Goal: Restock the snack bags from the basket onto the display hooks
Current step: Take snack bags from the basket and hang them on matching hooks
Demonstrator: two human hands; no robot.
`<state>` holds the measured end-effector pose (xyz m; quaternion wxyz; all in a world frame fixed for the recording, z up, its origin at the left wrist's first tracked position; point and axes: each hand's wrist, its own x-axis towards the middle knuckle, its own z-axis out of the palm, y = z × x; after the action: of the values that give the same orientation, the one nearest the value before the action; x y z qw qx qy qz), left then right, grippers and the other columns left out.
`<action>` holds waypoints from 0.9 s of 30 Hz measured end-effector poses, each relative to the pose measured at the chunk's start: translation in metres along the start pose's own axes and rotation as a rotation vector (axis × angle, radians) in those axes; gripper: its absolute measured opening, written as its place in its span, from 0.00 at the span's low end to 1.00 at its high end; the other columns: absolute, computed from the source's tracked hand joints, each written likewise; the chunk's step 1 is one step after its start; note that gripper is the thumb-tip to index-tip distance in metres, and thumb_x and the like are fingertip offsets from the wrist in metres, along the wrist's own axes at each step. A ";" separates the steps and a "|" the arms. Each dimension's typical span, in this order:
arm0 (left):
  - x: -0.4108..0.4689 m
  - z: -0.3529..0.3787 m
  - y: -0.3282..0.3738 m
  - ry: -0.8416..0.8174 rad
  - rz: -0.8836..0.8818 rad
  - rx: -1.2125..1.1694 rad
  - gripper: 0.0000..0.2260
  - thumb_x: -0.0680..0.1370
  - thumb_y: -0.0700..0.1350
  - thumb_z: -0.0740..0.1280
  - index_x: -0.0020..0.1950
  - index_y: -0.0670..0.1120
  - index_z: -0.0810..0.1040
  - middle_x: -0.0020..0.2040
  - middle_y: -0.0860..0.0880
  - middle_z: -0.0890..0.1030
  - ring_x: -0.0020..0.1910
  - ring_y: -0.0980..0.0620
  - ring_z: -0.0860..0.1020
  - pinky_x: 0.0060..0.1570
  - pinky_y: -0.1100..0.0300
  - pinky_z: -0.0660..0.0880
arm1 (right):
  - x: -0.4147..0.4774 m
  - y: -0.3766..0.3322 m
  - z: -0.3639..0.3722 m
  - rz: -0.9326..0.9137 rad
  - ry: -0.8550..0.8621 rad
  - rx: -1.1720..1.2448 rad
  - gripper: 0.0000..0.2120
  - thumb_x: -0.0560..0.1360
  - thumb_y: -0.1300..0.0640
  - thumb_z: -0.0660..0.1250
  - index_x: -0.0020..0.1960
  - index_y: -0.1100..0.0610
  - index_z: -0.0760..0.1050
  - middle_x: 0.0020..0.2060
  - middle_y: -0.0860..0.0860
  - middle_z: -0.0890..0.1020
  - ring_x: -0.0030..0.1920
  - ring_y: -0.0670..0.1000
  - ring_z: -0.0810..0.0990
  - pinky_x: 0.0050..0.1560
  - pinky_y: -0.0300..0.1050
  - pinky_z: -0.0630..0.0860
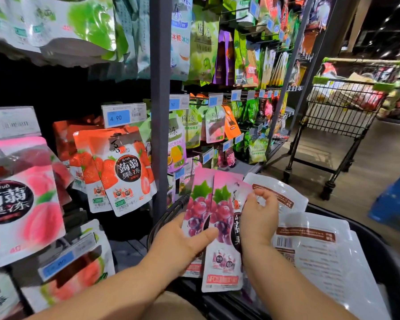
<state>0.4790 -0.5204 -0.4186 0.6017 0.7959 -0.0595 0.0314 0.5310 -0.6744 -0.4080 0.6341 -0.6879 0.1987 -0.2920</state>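
Just in front of you, over the basket, you hold two grape bags upright and fanned, one overlapping the other. Your left hand grips them from the left edge: the thumb lies flat across their fronts, and the fingers are hidden behind. Your right hand is curled round the right edge of the front bag, fingertips hooked over it near the top. Both hands are closed on the bags, neither one spread wide.

I judge this to be the step between picking and hanging: the bags are out of the basket but not yet on a hook. More white bags lie back side up in the basket beneath.

The next move calls for squaring the two tops so the hang holes line up, then finding the right hook. To your left hang peach bags and strawberry bags under a price tag. Beyond the post, small purple packs may mark the grape row, though they are too small to be sure of. A cart stands further down the aisle.
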 end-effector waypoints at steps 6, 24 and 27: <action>0.003 0.006 -0.005 0.009 0.030 0.026 0.08 0.72 0.52 0.75 0.47 0.59 0.78 0.37 0.71 0.80 0.38 0.75 0.76 0.36 0.78 0.68 | -0.007 -0.004 0.004 -0.040 0.007 0.042 0.02 0.81 0.57 0.62 0.52 0.51 0.74 0.33 0.46 0.77 0.35 0.46 0.76 0.34 0.43 0.67; 0.013 -0.094 0.060 0.390 -0.080 -0.402 0.33 0.70 0.70 0.70 0.65 0.48 0.76 0.60 0.47 0.83 0.55 0.47 0.83 0.54 0.51 0.79 | -0.039 -0.105 0.032 -0.079 -0.965 0.205 0.29 0.66 0.41 0.78 0.61 0.46 0.70 0.57 0.52 0.82 0.56 0.51 0.83 0.60 0.52 0.77; 0.009 -0.123 0.080 0.463 0.026 -0.381 0.10 0.79 0.54 0.67 0.52 0.49 0.81 0.42 0.50 0.86 0.39 0.51 0.85 0.35 0.62 0.79 | -0.052 -0.119 0.045 -0.040 -1.120 0.227 0.30 0.67 0.46 0.79 0.64 0.48 0.70 0.51 0.50 0.85 0.50 0.50 0.86 0.53 0.49 0.81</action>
<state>0.4796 -0.4243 -0.3071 0.7374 0.6393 0.0642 0.2081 0.5100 -0.5935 -0.2993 0.7070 -0.6688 -0.2132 0.0857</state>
